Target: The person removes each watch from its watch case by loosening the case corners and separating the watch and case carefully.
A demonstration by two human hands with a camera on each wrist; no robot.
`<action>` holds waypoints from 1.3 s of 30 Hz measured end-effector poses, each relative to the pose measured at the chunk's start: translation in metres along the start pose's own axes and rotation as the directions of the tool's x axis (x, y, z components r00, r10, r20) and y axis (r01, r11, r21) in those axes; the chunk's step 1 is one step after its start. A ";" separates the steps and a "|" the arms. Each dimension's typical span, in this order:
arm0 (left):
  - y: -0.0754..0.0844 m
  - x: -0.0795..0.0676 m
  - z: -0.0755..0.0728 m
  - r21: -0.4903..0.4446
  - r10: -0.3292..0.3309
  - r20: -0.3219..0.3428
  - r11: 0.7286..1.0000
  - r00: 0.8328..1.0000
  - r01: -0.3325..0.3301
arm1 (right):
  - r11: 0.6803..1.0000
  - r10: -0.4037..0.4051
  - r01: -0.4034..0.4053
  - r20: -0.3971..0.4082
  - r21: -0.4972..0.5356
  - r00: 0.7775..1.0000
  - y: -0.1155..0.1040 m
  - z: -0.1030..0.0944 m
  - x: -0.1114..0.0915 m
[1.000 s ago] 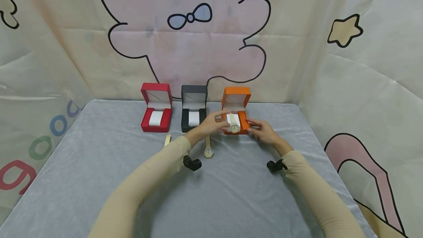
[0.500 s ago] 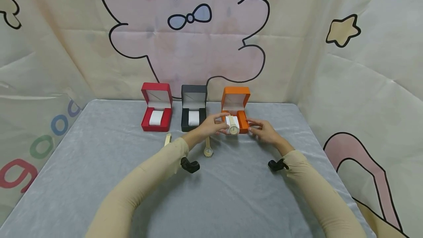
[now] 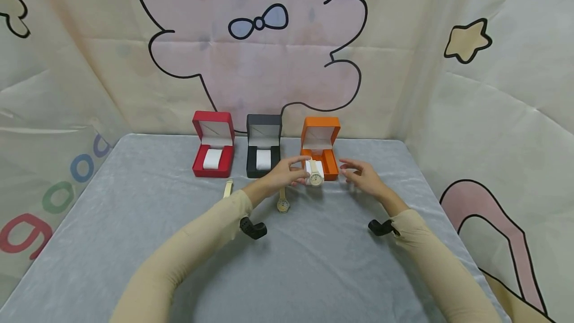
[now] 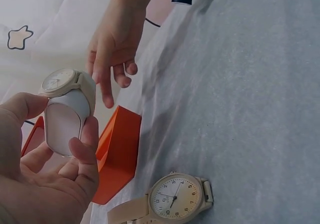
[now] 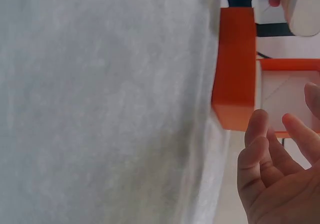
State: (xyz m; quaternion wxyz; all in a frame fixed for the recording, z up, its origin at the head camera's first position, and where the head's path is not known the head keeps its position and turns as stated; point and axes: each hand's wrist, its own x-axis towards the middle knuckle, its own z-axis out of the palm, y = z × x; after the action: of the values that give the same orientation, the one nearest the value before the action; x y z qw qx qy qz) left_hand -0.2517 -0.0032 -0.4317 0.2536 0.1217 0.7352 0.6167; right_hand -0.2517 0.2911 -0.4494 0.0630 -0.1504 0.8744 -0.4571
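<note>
My left hand (image 3: 280, 173) pinches a white watch cushion (image 4: 64, 126) by its sides, with a cream wristwatch (image 4: 60, 82) strapped around it. In the head view this watch and cushion stand in front of the open orange watch box (image 3: 331, 166), whose base shows no cushion inside. Just right of that box, my right hand (image 3: 364, 179) has relaxed, parted fingers and holds nothing; in the right wrist view its fingertips overlap the box's near corner. A second cream wristwatch (image 4: 175, 198) lies face up on the table below my left hand.
Open red (image 3: 213, 167) and black (image 3: 263, 126) watch boxes, each with a white cushion, stand left of the orange one. A beige strap (image 3: 227, 188) of another watch shows beside my left forearm. A printed curtain (image 3: 287, 74) rises behind the grey table (image 3: 314, 263).
The cushion with its watch has come up out of the orange box toward me in my left hand. My right hand has let go of the box's side and drawn slightly right.
</note>
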 end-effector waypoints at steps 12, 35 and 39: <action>0.003 -0.004 0.001 0.017 -0.015 0.002 1.000 1.000 0.014 | 0.998 -0.066 0.066 -0.015 -0.011 0.998 -0.018 0.003 -0.010; 0.008 -0.001 0.009 -0.009 -0.008 0.044 1.000 0.999 0.009 | 0.984 -0.176 0.175 0.028 0.045 0.984 -0.039 0.024 -0.020; 0.009 -0.002 0.012 -0.013 -0.010 0.053 1.000 0.999 0.011 | 0.977 -0.195 0.191 0.044 0.091 0.980 -0.040 0.029 -0.023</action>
State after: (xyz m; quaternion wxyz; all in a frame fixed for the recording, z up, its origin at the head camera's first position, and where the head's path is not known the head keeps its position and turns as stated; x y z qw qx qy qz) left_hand -0.2453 0.0077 -0.4235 0.2770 0.1326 0.7248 0.6167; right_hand -0.2146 0.2548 -0.4341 0.0481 -0.2437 0.8330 -0.4944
